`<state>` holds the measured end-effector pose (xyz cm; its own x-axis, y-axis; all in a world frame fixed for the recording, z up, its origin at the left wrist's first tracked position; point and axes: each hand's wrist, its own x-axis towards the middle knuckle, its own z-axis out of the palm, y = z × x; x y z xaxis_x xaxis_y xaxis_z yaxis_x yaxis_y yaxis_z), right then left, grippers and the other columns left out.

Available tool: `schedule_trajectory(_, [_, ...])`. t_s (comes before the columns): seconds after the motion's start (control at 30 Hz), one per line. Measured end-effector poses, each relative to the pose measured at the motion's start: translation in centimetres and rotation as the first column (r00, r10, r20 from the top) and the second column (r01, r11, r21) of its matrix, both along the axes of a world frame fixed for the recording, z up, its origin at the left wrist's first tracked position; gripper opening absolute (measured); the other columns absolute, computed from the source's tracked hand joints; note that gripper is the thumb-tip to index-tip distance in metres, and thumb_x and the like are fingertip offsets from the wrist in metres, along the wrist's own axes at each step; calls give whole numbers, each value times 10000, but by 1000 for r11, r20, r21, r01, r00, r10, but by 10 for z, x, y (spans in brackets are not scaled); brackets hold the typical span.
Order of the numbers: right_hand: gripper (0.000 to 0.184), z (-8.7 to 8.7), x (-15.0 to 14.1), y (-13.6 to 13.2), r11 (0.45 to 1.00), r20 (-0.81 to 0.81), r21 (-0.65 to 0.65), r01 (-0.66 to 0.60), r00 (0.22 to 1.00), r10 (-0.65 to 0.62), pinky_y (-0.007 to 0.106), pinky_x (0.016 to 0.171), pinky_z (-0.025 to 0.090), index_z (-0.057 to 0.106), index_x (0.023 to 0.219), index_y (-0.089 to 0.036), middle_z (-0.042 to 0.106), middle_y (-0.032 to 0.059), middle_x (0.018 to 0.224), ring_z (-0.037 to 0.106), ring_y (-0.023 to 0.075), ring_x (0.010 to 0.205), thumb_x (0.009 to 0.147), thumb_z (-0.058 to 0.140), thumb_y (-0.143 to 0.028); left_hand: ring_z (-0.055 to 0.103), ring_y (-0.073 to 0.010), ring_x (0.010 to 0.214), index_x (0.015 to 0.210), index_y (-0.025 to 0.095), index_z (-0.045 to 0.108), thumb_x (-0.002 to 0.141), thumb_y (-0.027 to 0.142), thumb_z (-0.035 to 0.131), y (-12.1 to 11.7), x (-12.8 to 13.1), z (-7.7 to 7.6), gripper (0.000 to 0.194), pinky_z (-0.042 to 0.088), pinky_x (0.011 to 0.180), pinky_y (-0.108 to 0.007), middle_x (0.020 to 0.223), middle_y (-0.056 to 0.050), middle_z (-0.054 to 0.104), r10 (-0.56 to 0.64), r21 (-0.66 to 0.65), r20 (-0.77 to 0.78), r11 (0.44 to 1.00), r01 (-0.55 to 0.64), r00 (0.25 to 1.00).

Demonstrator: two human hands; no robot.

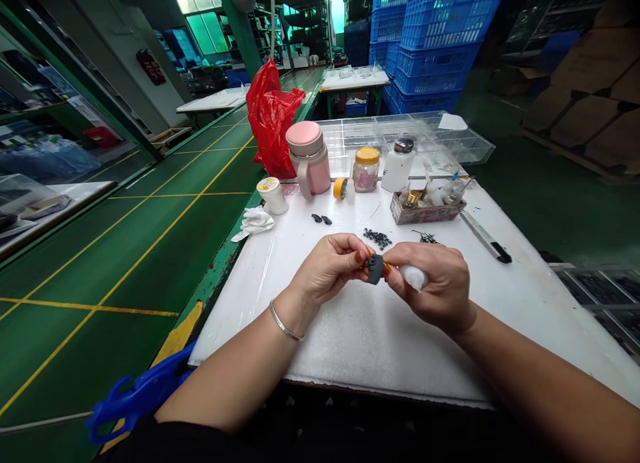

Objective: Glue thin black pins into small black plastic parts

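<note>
Piece (pixel 375 269), small and dark grey, pinched in left hand (pixel 333 266) over the tabletop's (pixel 345 346) middle; white bottle (pixel 414 277) gripped in right hand (pixel 437 279), just beside. Beyond, black rings (pixel 379 239). Glove (pixel 254 222) at the left edge, pink mug (pixel 317 166) toward the far edge, knife (pixel 484 235) near the right edge.

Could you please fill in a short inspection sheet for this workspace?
Surface: white tabletop, small black rings piled beyond the hands.
Work items: dark grey piece, white bottle-like object.
Clutter: pink mug, white glove, knife, box of small bottles.
Hands: left hand pinches the grey piece; right hand grips the white object.
Cables: pale line lower left, possibly a cord.
Surroundings: yellow-lined green surface, stacked blue crates.
</note>
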<state>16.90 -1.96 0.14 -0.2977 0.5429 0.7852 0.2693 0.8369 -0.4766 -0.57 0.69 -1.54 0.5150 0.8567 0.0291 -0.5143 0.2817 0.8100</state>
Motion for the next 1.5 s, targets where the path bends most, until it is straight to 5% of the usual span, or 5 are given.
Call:
schedule_trajectory(0.37, [128, -3, -1, -1, 999, -18, -8, 32, 999, -32, 229, 549, 451, 685, 794, -179, 695, 13, 661, 607, 112, 552, 891, 606, -208, 643, -135, 575, 675, 115, 661, 595, 332, 921, 2, 0, -1, 349, 518, 536, -208, 667, -35, 669, 3, -20, 7, 1000, -3, 1000])
schedule_trajectory(0.83, [128, 6, 2, -3, 980, 73, 194, 35, 996, -50, 269, 587, 477, 650, 845, -189, 654, 17, 655, 607, 136, 591, 891, 577, -96, 610, -108, 540, 673, 116, 692, 613, 343, 913, 4, -1, -2, 322, 493, 514, -183, 645, -41, 667, -87, -45, 27, 995, 88, 996])
schedule_trajectory(1.5, [115, 6, 1, -7, 982, 99, 191, 1, 995, -20, 269, 567, 443, 624, 861, -191, 639, 16, 642, 591, 137, 566, 911, 538, -133, 604, -126, 521, 643, 107, 652, 616, 358, 905, 1, -2, -2, 357, 486, 467, -202, 645, -48, 657, -76, -16, -40, 997, 75, 996])
